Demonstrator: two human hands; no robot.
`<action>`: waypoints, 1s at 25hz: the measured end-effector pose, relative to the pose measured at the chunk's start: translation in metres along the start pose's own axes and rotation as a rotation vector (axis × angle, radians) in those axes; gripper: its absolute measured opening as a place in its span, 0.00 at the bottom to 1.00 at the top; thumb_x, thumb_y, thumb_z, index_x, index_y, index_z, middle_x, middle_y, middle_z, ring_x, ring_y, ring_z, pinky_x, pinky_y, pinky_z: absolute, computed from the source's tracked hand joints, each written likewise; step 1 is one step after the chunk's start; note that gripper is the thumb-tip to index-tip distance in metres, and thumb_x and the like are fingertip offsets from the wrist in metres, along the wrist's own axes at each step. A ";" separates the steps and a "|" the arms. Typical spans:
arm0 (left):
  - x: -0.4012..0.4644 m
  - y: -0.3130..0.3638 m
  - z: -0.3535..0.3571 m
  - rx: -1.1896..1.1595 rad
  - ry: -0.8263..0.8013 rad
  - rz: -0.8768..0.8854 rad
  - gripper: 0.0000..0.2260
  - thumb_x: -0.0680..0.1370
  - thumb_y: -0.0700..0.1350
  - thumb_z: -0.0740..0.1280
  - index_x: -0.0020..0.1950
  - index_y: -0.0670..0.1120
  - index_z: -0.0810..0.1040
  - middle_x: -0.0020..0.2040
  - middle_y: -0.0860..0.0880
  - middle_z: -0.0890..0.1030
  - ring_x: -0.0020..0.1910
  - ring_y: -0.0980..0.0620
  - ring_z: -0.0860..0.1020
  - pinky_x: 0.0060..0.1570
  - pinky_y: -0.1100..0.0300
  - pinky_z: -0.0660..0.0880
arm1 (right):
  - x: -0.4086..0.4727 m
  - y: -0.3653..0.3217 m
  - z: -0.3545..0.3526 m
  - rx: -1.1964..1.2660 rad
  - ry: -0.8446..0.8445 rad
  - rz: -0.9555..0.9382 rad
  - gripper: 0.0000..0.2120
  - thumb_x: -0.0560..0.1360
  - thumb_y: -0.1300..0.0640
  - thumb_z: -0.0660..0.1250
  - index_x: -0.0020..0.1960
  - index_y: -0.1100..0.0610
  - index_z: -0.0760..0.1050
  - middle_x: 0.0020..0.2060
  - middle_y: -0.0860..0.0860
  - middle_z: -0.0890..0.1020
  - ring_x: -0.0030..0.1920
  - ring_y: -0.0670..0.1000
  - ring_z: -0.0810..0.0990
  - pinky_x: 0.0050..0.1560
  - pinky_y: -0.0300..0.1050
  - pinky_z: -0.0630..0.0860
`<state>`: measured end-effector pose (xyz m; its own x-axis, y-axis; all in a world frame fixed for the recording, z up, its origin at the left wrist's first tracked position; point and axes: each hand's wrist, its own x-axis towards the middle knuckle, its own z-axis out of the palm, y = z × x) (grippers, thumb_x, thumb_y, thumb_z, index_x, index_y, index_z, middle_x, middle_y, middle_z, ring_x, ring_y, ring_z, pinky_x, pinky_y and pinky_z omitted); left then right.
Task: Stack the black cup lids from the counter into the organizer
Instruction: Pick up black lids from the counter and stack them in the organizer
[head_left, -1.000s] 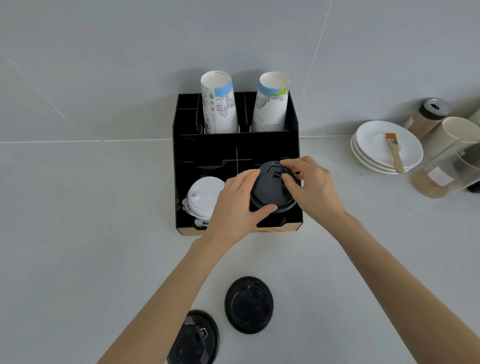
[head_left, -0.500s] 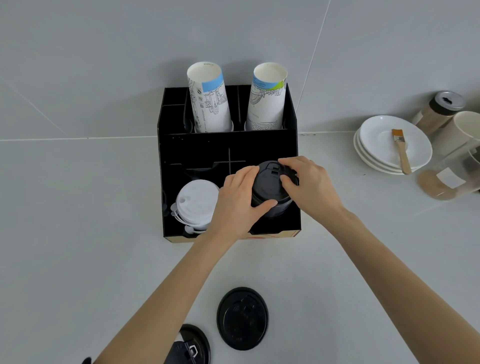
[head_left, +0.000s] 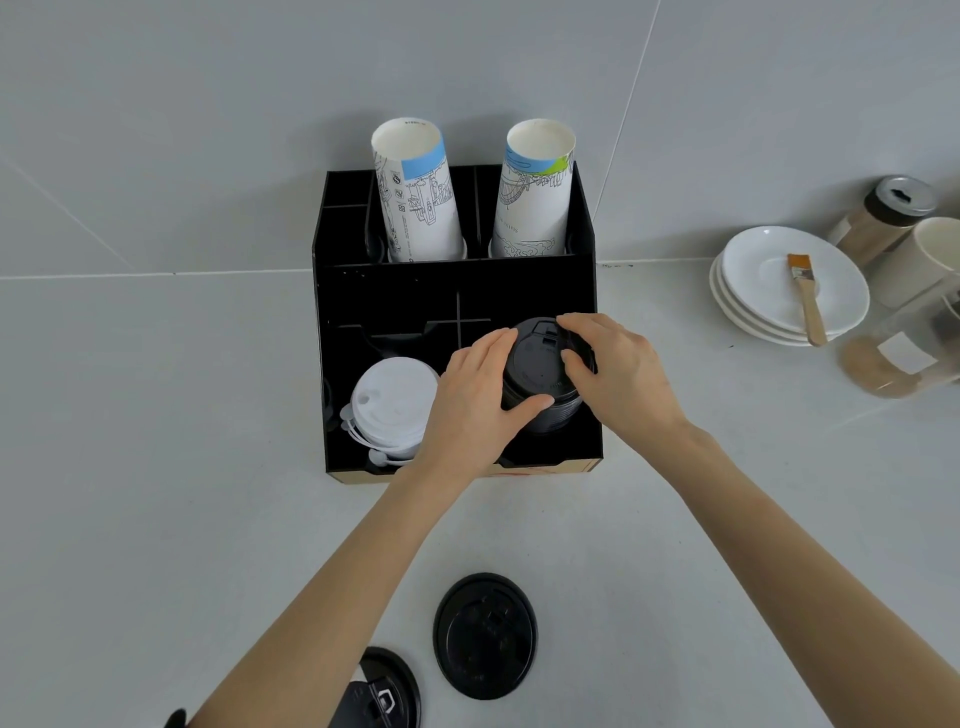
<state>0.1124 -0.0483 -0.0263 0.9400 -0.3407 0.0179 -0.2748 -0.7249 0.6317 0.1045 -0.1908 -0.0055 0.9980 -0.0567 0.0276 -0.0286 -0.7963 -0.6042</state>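
A black organizer (head_left: 395, 291) stands on the counter against the wall. In its front right compartment sits a stack of black lids (head_left: 540, 374). My left hand (head_left: 472, 410) grips the stack's left side, thumb across the front. My right hand (head_left: 618, 374) holds the top lid from the right, fingers on its rim. Two more black lids lie on the counter near me: one whole black lid (head_left: 485, 635) and one partly hidden lid (head_left: 387, 691) behind my left forearm.
White lids (head_left: 392, 405) fill the front left compartment. Two paper cup stacks (head_left: 418, 192) (head_left: 535, 189) stand in the back slots. At the right are stacked white saucers (head_left: 769, 270) with a brush (head_left: 808, 296), a shaker jar (head_left: 883, 218) and a glass jar (head_left: 904, 353).
Both hands stay on the black lid stack, which has sunk slightly deeper into the compartment. The view has shifted a little; the loose lids have not moved.
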 end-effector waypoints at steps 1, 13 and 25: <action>0.000 0.000 0.000 0.000 -0.003 -0.002 0.31 0.72 0.52 0.67 0.70 0.45 0.60 0.72 0.48 0.65 0.69 0.47 0.62 0.68 0.57 0.61 | 0.000 0.000 0.000 0.001 0.005 -0.002 0.16 0.75 0.63 0.59 0.63 0.60 0.69 0.62 0.55 0.76 0.60 0.58 0.75 0.60 0.52 0.73; -0.003 -0.002 0.001 -0.050 -0.030 -0.019 0.29 0.73 0.49 0.67 0.70 0.44 0.60 0.72 0.47 0.63 0.70 0.47 0.62 0.69 0.55 0.61 | -0.005 -0.002 -0.001 -0.008 -0.021 -0.011 0.16 0.75 0.64 0.60 0.62 0.60 0.69 0.64 0.56 0.74 0.60 0.58 0.75 0.61 0.51 0.73; -0.038 -0.011 -0.016 -0.067 0.006 0.005 0.26 0.74 0.47 0.65 0.69 0.44 0.61 0.71 0.47 0.65 0.69 0.50 0.63 0.67 0.59 0.60 | -0.039 -0.015 0.001 -0.006 0.018 -0.043 0.19 0.74 0.62 0.63 0.64 0.57 0.68 0.68 0.54 0.70 0.66 0.55 0.69 0.64 0.51 0.69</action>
<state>0.0826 -0.0177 -0.0213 0.9397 -0.3410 0.0259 -0.2659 -0.6810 0.6823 0.0661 -0.1764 0.0019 0.9972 -0.0330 0.0673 0.0138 -0.8020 -0.5972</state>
